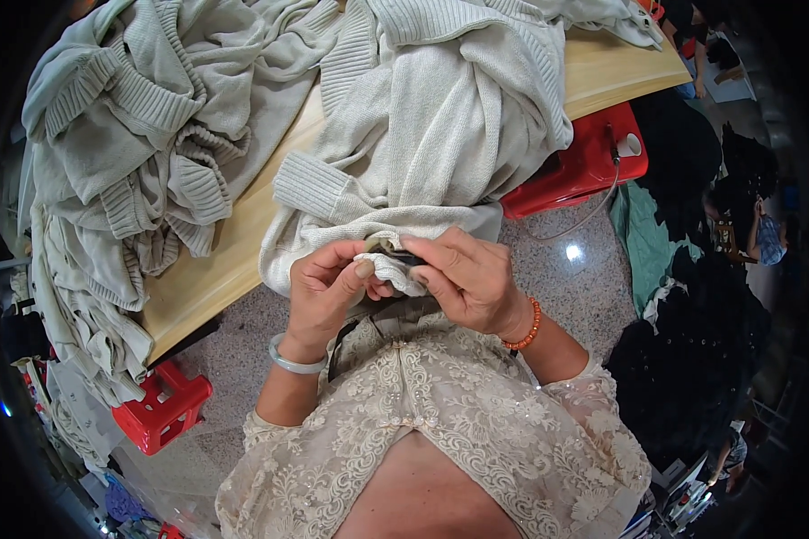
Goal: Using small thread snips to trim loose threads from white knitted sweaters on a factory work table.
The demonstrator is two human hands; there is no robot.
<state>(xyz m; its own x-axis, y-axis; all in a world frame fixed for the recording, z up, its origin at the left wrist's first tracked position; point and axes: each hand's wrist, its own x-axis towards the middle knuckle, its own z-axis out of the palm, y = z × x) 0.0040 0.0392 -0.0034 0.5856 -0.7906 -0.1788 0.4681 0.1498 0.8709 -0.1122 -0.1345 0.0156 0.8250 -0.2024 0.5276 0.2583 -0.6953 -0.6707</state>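
My left hand [325,286] pinches a gathered bit of the pale grey knitted sweater [422,135], whose body spreads over the near edge of the table. Close beside it, the closed fingers of my right hand [470,280] hold a small dark object [411,259] against the knit. Its kind is mostly hidden by the fingers. A bunched knit edge [392,272] lies between the two hands, with a small olive-brown patch [382,244] above it. A ribbed cuff [313,187] of the sweater rests just beyond my left hand.
More pale knitted sweaters [144,126] are heaped on the wooden table [207,278], some hanging off its left side. One red stool [164,409] stands at lower left, another red stool [584,162] at right. Dark fabric [692,341] and green cloth [647,238] lie on the right.
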